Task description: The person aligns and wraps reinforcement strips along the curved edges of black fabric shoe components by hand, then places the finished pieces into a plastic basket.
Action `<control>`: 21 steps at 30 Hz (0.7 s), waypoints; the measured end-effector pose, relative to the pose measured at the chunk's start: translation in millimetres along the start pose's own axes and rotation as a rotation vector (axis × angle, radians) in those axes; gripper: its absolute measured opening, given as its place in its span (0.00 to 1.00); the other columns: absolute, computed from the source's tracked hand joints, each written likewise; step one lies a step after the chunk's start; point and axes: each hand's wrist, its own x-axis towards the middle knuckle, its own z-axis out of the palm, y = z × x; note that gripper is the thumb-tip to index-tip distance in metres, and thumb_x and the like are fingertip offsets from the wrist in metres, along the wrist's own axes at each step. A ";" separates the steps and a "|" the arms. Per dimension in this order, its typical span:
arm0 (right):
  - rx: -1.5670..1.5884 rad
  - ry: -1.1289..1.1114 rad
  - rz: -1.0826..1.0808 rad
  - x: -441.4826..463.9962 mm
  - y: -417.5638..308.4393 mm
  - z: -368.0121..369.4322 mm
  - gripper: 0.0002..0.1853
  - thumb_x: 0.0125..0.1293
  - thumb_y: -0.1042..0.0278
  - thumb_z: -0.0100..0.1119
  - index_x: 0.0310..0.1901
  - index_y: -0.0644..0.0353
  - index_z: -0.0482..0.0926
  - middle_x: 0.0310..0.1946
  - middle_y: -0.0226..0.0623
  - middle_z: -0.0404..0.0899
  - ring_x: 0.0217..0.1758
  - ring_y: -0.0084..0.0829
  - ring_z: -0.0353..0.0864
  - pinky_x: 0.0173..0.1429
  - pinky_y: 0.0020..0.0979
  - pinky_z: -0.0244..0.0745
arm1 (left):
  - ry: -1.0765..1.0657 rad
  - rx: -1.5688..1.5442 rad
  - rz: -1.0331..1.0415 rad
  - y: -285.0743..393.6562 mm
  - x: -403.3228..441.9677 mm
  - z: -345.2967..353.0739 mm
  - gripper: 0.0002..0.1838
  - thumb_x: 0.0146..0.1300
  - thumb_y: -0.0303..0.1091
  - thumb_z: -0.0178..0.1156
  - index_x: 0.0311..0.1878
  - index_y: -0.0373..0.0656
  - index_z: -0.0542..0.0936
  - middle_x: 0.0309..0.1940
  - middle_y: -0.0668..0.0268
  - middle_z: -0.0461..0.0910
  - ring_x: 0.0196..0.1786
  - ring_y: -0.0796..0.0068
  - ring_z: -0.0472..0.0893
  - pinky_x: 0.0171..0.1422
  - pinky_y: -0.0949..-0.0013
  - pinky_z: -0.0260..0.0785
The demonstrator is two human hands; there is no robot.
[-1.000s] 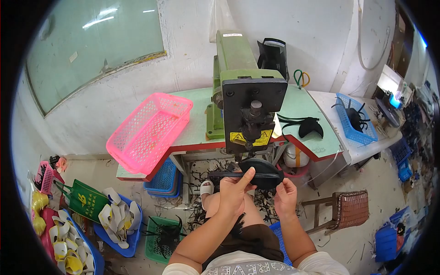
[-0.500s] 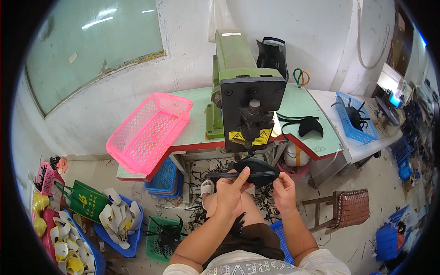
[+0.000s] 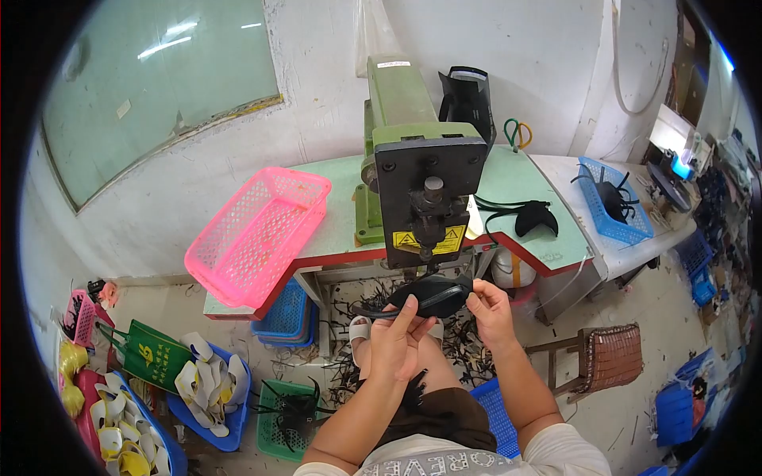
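Between my hands is a black shoe upper (image 3: 441, 293) with a narrow strap, tilted up toward the right. My left hand (image 3: 397, 341) is closed on its lower left part, thumb on top and fingers beneath. The right end is pinched by my right hand (image 3: 490, 309). Just beyond it stands a green machine (image 3: 409, 99) with a black head (image 3: 429, 170) and a yellow warning label. On the green tabletop (image 3: 520, 184), right of the machine, lies a similar black strapped piece (image 3: 537, 218).
A pink basket (image 3: 262, 176) overhangs the table's left front edge. A blue basket (image 3: 615, 230) holding black pieces sits at right. Scissors (image 3: 517, 135) are behind. On the floor are a green basket (image 3: 274, 444), a brown-backed chair (image 3: 611, 361), tubs of white pieces and black scraps.
The upper has turned, its right end rising and more of its face showing. My right hand has shifted up, still gripping that end. The view has moved slightly.
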 end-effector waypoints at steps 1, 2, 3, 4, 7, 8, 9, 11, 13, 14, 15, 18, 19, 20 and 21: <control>-0.003 -0.027 0.013 2.1 -2.2 1.0 0.06 0.56 0.76 0.55 0.37 0.65 0.73 0.32 0.25 0.72 0.35 0.15 0.69 0.41 0.17 0.64 | -0.009 -0.024 -0.004 -0.4 -0.1 -1.6 0.04 0.55 0.30 0.58 0.28 0.41 0.74 0.25 0.63 0.77 0.25 0.76 0.77 0.33 0.75 0.75; -0.003 -0.027 0.012 3.8 -2.7 0.6 0.06 0.56 0.76 0.55 0.37 0.65 0.73 0.32 0.25 0.72 0.35 0.15 0.69 0.41 0.17 0.64 | -0.009 -0.024 -0.003 -0.7 0.1 -3.1 0.04 0.55 0.30 0.58 0.28 0.41 0.74 0.25 0.63 0.77 0.25 0.76 0.77 0.33 0.75 0.75; -0.017 -0.034 0.036 5.5 -3.2 -0.5 0.06 0.56 0.76 0.55 0.36 0.65 0.73 0.32 0.25 0.72 0.35 0.15 0.69 0.41 0.17 0.64 | -0.002 -0.060 -0.026 -0.8 0.5 -4.3 0.04 0.56 0.30 0.57 0.28 0.42 0.74 0.26 0.63 0.77 0.26 0.75 0.78 0.34 0.74 0.75; -0.031 -0.040 0.059 6.8 -3.4 -0.9 0.06 0.56 0.76 0.56 0.36 0.65 0.73 0.32 0.25 0.72 0.35 0.14 0.69 0.41 0.17 0.64 | 0.004 -0.096 -0.049 -0.7 0.4 -5.4 0.04 0.56 0.29 0.56 0.27 0.42 0.74 0.27 0.63 0.77 0.27 0.73 0.78 0.35 0.73 0.76; -0.050 -0.027 0.049 12.3 -1.6 0.6 0.06 0.55 0.75 0.57 0.35 0.65 0.73 0.32 0.26 0.72 0.35 0.14 0.69 0.41 0.17 0.64 | 0.034 -0.165 -0.069 -1.1 -0.6 -8.0 0.05 0.57 0.29 0.55 0.27 0.42 0.74 0.29 0.62 0.77 0.29 0.72 0.79 0.36 0.73 0.76; -0.048 -0.027 0.045 14.5 -2.9 2.5 0.06 0.55 0.75 0.57 0.35 0.65 0.73 0.32 0.26 0.72 0.35 0.14 0.69 0.41 0.17 0.64 | 0.031 -0.162 -0.067 -0.8 -0.9 -8.5 0.05 0.57 0.29 0.55 0.27 0.42 0.74 0.29 0.62 0.77 0.29 0.72 0.79 0.36 0.73 0.76; -0.055 -0.037 0.054 16.1 -5.3 5.3 0.07 0.55 0.75 0.57 0.35 0.64 0.73 0.31 0.26 0.72 0.35 0.14 0.69 0.40 0.16 0.64 | 0.031 -0.192 -0.079 -0.6 -1.9 -9.2 0.05 0.57 0.29 0.55 0.26 0.43 0.74 0.30 0.62 0.77 0.30 0.71 0.79 0.37 0.72 0.76; -0.061 -0.046 0.061 18.7 -6.2 8.7 0.07 0.55 0.75 0.57 0.35 0.64 0.73 0.31 0.26 0.72 0.34 0.14 0.69 0.40 0.16 0.64 | 0.028 -0.220 -0.091 -0.5 -3.3 -11.6 0.05 0.57 0.30 0.55 0.26 0.43 0.74 0.31 0.62 0.77 0.31 0.71 0.79 0.38 0.71 0.76; -0.047 -0.063 0.077 21.1 -6.0 10.3 0.07 0.55 0.74 0.57 0.35 0.64 0.73 0.30 0.25 0.72 0.33 0.14 0.69 0.39 0.16 0.65 | 0.025 -0.271 -0.112 -0.9 -3.7 -14.3 0.07 0.59 0.34 0.53 0.27 0.43 0.74 0.26 0.64 0.77 0.31 0.72 0.78 0.45 0.68 0.74; -0.047 -0.062 0.072 22.6 -5.2 10.7 0.07 0.55 0.74 0.57 0.35 0.64 0.73 0.30 0.25 0.72 0.33 0.14 0.69 0.39 0.16 0.65 | 0.020 -0.268 -0.111 -0.7 -3.2 -15.9 0.07 0.59 0.34 0.53 0.27 0.43 0.74 0.26 0.64 0.77 0.31 0.72 0.78 0.45 0.68 0.74; -0.049 -0.080 0.079 23.9 -4.1 10.7 0.07 0.55 0.74 0.58 0.35 0.64 0.73 0.29 0.25 0.72 0.33 0.14 0.69 0.38 0.16 0.65 | 0.024 -0.303 -0.132 -0.6 -2.5 -18.1 0.07 0.59 0.34 0.53 0.28 0.42 0.74 0.26 0.64 0.77 0.32 0.72 0.78 0.46 0.67 0.73; -0.081 -0.099 0.086 25.3 -3.6 14.4 0.07 0.54 0.74 0.58 0.34 0.64 0.73 0.29 0.25 0.72 0.33 0.14 0.69 0.38 0.16 0.65 | 0.003 -0.372 -0.158 -0.5 -1.6 -29.5 0.08 0.60 0.34 0.52 0.30 0.41 0.74 0.26 0.64 0.77 0.33 0.72 0.78 0.47 0.67 0.73; -0.114 -0.102 0.088 25.5 -3.7 16.1 0.07 0.53 0.75 0.59 0.34 0.64 0.73 0.29 0.25 0.72 0.32 0.14 0.69 0.38 0.16 0.66 | -0.019 -0.412 -0.162 -0.3 -1.8 -31.8 0.08 0.60 0.34 0.51 0.31 0.40 0.74 0.27 0.64 0.77 0.34 0.72 0.77 0.48 0.67 0.72; -0.112 -0.100 0.087 26.2 -3.7 17.5 0.07 0.53 0.75 0.59 0.34 0.64 0.73 0.29 0.25 0.72 0.32 0.14 0.69 0.38 0.16 0.66 | -0.020 -0.409 -0.163 0.5 -1.8 -31.5 0.08 0.60 0.34 0.51 0.31 0.40 0.74 0.27 0.64 0.77 0.34 0.72 0.77 0.48 0.67 0.72; -0.124 -0.113 0.075 26.9 -3.5 18.8 0.07 0.53 0.75 0.59 0.33 0.64 0.73 0.29 0.26 0.73 0.33 0.14 0.69 0.39 0.17 0.66 | 0.011 -0.401 -0.161 2.2 -2.4 -30.1 0.08 0.60 0.34 0.51 0.31 0.40 0.74 0.26 0.64 0.77 0.33 0.72 0.77 0.48 0.67 0.72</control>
